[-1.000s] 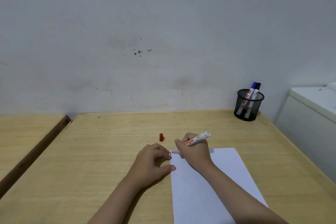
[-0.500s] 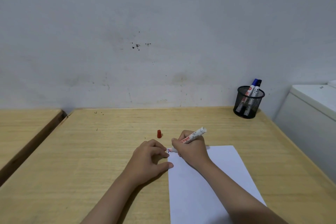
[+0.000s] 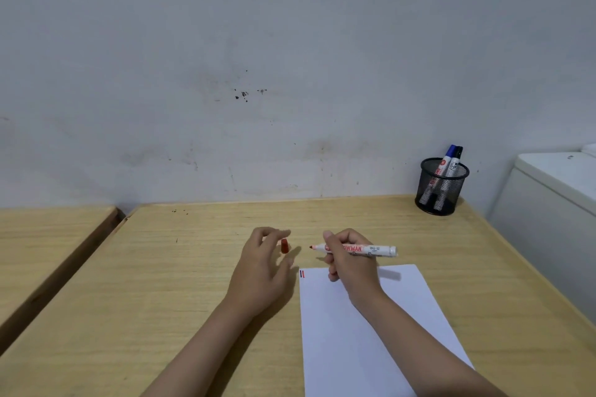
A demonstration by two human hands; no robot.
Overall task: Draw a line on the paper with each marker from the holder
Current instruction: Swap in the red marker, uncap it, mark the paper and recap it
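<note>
A white sheet of paper [image 3: 361, 325] lies on the wooden table [image 3: 180, 274], with short coloured lines [image 3: 302, 274] at its top left corner. My right hand [image 3: 350, 263] grips an uncapped red marker [image 3: 367, 250] held level above the paper's far edge, tip pointing left. The red cap [image 3: 284, 246] stands on the table between the fingers of my left hand [image 3: 263, 271], which curls open around it; whether the fingers touch it I cannot tell. A black mesh holder [image 3: 441, 187] at the far right holds a blue-capped and a black-capped marker [image 3: 450, 159].
A grey wall stands right behind the table. A second wooden table [image 3: 48, 235] sits to the left across a narrow gap. A white cabinet [image 3: 554, 203] flanks the table's right edge.
My right hand lifted the red marker off the paper corner and turned it level. My left hand left the paper's edge and moved forward to the red cap.
</note>
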